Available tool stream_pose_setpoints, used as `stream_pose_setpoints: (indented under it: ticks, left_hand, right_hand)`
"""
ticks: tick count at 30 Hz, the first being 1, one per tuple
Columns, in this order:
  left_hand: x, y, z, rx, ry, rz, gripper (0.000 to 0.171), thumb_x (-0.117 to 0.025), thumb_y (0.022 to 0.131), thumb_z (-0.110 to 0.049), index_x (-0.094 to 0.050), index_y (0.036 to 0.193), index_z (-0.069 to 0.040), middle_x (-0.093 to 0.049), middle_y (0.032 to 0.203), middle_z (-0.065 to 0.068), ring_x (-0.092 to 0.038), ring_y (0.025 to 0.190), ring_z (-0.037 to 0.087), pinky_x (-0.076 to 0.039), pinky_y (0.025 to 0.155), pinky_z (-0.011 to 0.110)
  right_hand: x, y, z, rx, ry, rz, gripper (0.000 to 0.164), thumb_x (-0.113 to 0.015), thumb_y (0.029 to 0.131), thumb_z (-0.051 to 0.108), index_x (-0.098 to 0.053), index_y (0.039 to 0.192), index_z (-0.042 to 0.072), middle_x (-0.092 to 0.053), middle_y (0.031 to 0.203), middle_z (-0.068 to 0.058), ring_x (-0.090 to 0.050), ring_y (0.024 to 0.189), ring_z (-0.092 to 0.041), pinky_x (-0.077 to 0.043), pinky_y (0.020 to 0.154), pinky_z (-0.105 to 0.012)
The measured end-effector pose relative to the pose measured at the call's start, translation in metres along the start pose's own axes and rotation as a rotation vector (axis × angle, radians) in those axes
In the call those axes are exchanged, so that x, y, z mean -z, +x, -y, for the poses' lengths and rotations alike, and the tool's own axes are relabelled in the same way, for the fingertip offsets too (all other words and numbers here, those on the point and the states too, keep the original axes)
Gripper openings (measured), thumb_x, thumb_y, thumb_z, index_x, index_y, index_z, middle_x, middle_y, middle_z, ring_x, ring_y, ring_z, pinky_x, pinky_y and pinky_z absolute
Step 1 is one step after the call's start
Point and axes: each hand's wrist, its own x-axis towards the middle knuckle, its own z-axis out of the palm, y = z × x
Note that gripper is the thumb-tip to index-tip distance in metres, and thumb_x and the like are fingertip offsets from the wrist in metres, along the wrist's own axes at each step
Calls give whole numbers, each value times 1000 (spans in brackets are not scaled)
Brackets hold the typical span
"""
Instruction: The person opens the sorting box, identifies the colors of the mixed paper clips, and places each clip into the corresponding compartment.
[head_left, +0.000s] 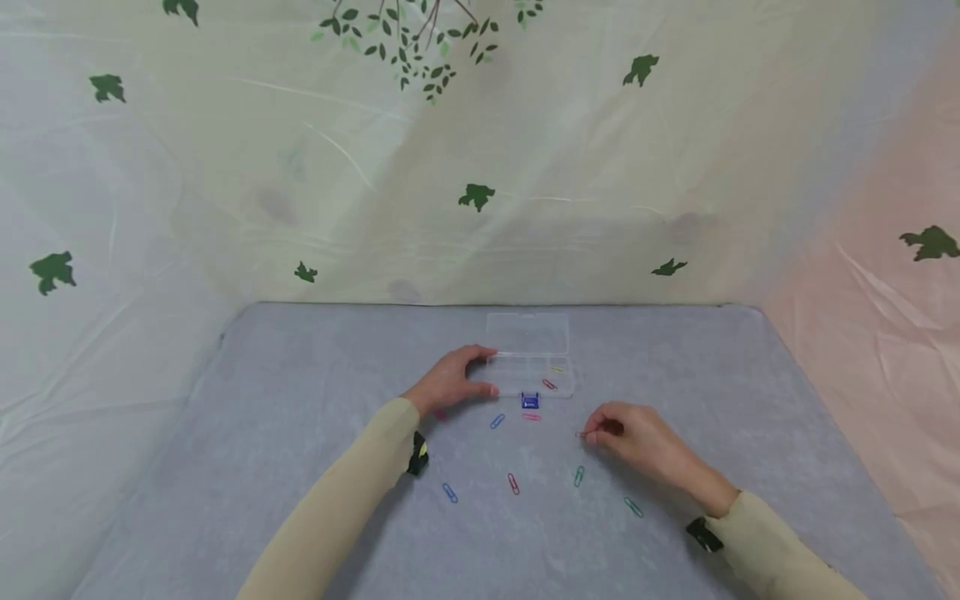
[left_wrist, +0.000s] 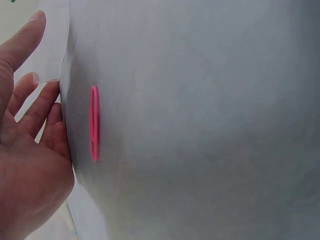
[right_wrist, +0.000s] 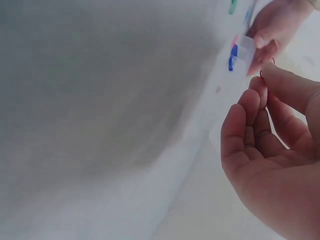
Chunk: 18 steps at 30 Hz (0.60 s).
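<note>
A clear plastic box (head_left: 513, 367) with compartments stands at the back of the table, its lid (head_left: 528, 333) raised behind it. My left hand (head_left: 453, 379) grips the box's left end, thumb at the front corner and fingers at the back. Inside, toward the right, lie a red paper clip (head_left: 550, 384) and a yellow paper clip (head_left: 557, 368). A blue latch (head_left: 530, 401) sticks out at the front. To the right of the box, my right hand (head_left: 637, 433) pinches another red paper clip (right_wrist: 273, 61) between thumb and fingertip; the fingers cover most of it.
Before the box lie a pink clip (head_left: 532, 417) and a blue clip (head_left: 497, 422). Nearer are another blue clip (head_left: 450, 493), a red one (head_left: 513, 484) and two green ones (head_left: 579, 476). Another pink clip (left_wrist: 94, 123) lies beside my left hand. A leaf-patterned sheet (head_left: 480, 250) hangs behind.
</note>
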Motion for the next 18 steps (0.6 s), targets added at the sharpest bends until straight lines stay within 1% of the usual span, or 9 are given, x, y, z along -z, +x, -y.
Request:
stream_pose_setpoints:
  ticks: [4, 9, 18]
  left_hand:
    - [1, 1, 1, -9, 3, -1, 69, -83, 91, -31, -53, 151, -13, -55, 149, 9, -47, 141, 29, -34, 120, 45]
    - [0, 1, 1, 4, 4, 0, 70, -83, 91, -31, -53, 151, -14, -55, 149, 9, -46, 142, 28, -33, 120, 45]
    - [0, 1, 1, 4, 14, -7, 69, -83, 91, -32, -53, 151, -14, -55, 149, 9, -45, 143, 28, -32, 121, 44]
  right_hand:
    - [4, 2, 1, 11, 25, -20, 9, -79, 91, 6, -75, 92, 14, -68, 87, 7, -58, 77, -10, -54, 69, -25]
    - [8, 5, 2, 13, 40, -51, 8, -78, 92, 5, -75, 94, 12, -70, 90, 6, -59, 78, -12, -54, 67, -24]
    - [12, 13, 8, 41, 17, -141, 9, -78, 92, 4, -75, 95, 12, -73, 92, 5, -61, 79, -13, -53, 66, -24]
